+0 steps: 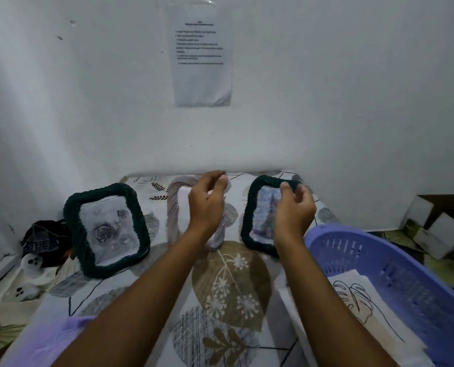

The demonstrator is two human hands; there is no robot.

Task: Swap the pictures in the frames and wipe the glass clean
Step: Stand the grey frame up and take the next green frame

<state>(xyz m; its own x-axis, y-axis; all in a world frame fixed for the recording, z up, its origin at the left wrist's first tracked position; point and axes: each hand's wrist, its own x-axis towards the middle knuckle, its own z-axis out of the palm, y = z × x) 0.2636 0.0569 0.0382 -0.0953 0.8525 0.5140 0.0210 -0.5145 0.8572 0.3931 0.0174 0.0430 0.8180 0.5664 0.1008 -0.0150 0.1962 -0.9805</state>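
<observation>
Three picture frames lean against the white wall (326, 102) at the far edge of a table (151, 308) covered with a leaf-patterned cloth. At about ten o'clock from the middle of the view stands a dark green frame (72, 223) with a rope-like border, holding a grey picture of roses (106, 229). At twelve o'clock stands a pale pink frame (173, 207) of the same twisted make, largely hidden behind the left hand (207, 207). That hand is raised in front of it with thumb and fingers bent toward one another near the frame's upper edge; the picture is too blurred there to tell whether the grip has hold of the frame or is only close to it. At one o'clock a second dark green frame (249, 207) holds a bluish picture (265, 207), its lower right corner covered by the right wrist. The right hand (294, 207) pinches the top right corner of this frame, thumb and forefinger closed on the twisted border while the other fingers curl loosely beneath. At four o'clock sits a purple plastic basket (379, 250) with slotted walls, and in it lie sheets of paper, the top one a line drawing of a large leaf (353, 295). At eight o'clock, off the table's left side, lie a dark patterned cloth item (45, 237) and a small white toy with black spots (32, 263). A printed sheet (202, 75) is taped to the wall at twelve o'clock, its text too blurred to read. White boxes (432, 223) are stacked on the floor at three o'clock.
</observation>
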